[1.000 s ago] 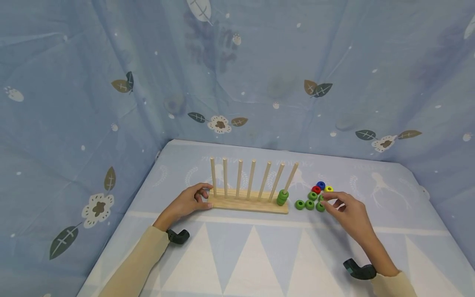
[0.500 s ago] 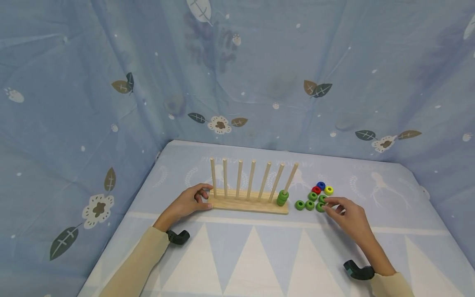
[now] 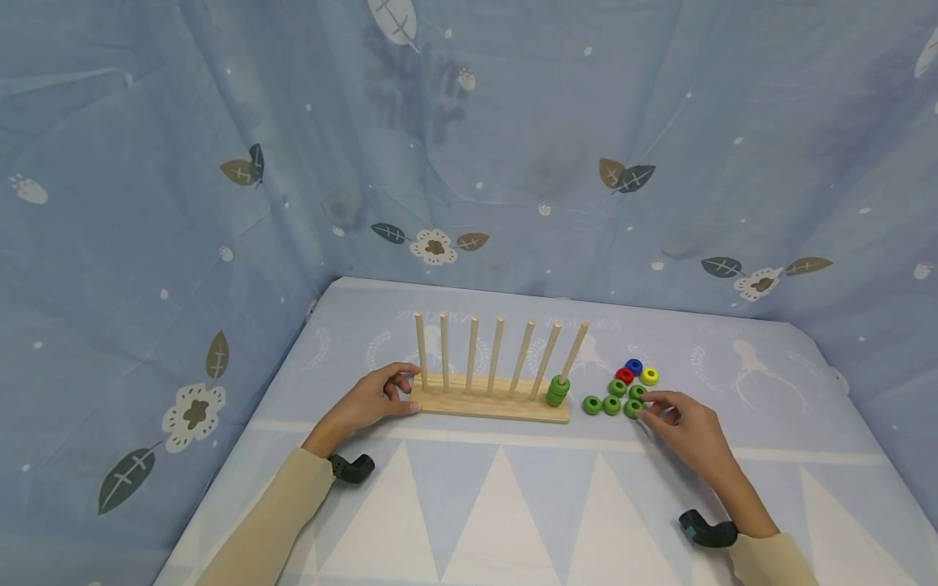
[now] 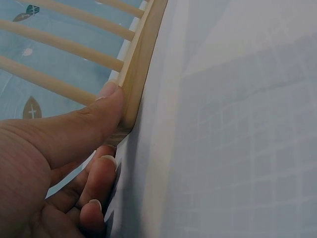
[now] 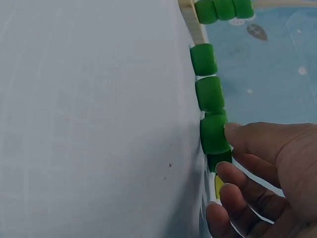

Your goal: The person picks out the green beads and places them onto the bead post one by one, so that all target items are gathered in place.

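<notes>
A wooden peg rack (image 3: 484, 403) with several upright pegs stands on the table, and three green beads (image 3: 558, 391) are stacked on its rightmost peg. My left hand (image 3: 372, 399) grips the rack's left end, thumb (image 4: 101, 106) on the front of the base and fingers behind. To the right lie several loose green beads (image 3: 611, 404). My right hand (image 3: 689, 427) is beside them with loosely bent fingers. Its thumb tip (image 5: 235, 131) is right at the nearest green bead (image 5: 214, 135); the index fingertip overlaps the group's right side in the head view.
Behind the green beads lie a red bead (image 3: 624, 375), a blue bead (image 3: 634, 366) and a yellow bead (image 3: 649, 376). A patterned cloth covers the table (image 3: 506, 505). Blue curtains (image 3: 513, 146) rise along its back and sides.
My right hand has lowered slightly toward the loose green beads, uncovering the yellow bead and more of the green ones. The left hand and rack have stayed put.
</notes>
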### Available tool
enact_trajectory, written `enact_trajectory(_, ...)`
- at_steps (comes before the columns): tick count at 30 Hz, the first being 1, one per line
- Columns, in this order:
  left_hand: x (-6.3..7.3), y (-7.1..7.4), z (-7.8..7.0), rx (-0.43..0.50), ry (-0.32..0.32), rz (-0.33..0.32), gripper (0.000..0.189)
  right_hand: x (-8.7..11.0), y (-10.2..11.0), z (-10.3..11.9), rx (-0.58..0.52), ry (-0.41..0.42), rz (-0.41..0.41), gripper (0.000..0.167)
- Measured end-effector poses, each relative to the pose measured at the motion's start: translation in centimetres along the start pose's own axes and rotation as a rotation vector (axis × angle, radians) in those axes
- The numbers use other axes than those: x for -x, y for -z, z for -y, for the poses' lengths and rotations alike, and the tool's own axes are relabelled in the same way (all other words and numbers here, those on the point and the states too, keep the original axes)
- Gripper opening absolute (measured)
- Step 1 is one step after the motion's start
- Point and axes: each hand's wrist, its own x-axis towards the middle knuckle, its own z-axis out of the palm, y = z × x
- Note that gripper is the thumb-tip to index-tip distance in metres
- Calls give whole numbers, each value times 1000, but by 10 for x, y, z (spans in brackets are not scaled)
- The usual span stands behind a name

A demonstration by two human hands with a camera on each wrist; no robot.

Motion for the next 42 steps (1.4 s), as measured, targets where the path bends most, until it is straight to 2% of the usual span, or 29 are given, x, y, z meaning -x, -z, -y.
enact_trajectory(8,0,0,-2,-2,-2,11,63,-3,-1,-3,-13,7,-5,32)
enact_trajectory(10,0,1,-2,-2,-5,13,62,-4,-1,-2,-12,7,2,32)
enact_trajectory(11,1,1,-7,0,-7,13,62,-5,-1,-2,-11,6,8,32)
enact_trajectory(17,0,0,-7,-1,0,11,62,-7,0,-3,-8,15,37,36)
enact_trajectory(18,-2,0,-3,-4,4,11,63,-7,0,-4,-10,20,37,37)
enact_trajectory(28,-2,0,-3,-11,8,8,63,-7,-1,-3,-24,70,24,36)
enact_trajectory(42,-1,-2,1,11,8,-9,64,-8,-4,-3,-26,40,59,32)
